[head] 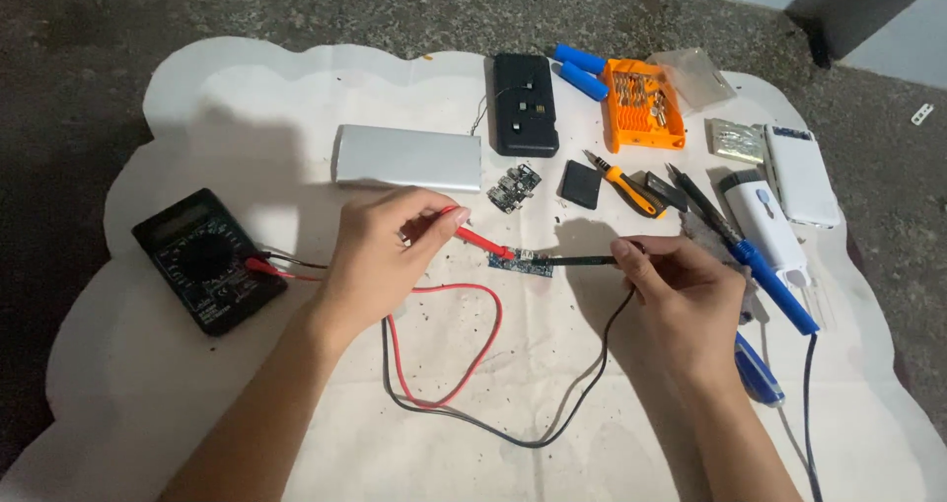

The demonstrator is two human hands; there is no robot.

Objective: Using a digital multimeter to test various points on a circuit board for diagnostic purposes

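White scalloped cloth (247, 78) covered grey floor. At frame centre, left hand (380, 251) pinched a red probe (480, 240), right hand (681, 295) a black probe (582, 260), both touching a small blue circuit board (521, 261); a slipping tip might bridge contacts.

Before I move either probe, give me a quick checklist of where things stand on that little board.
1. Red probe pinched in left hand: ok.
2. Black probe held by right hand: ok.
3. Both tips on the small circuit board: ok; exact pads cannot tell.
4. Leads plugged into multimeter: ok.
5. Dial setting: cannot tell.
6. Display reading: cannot tell.
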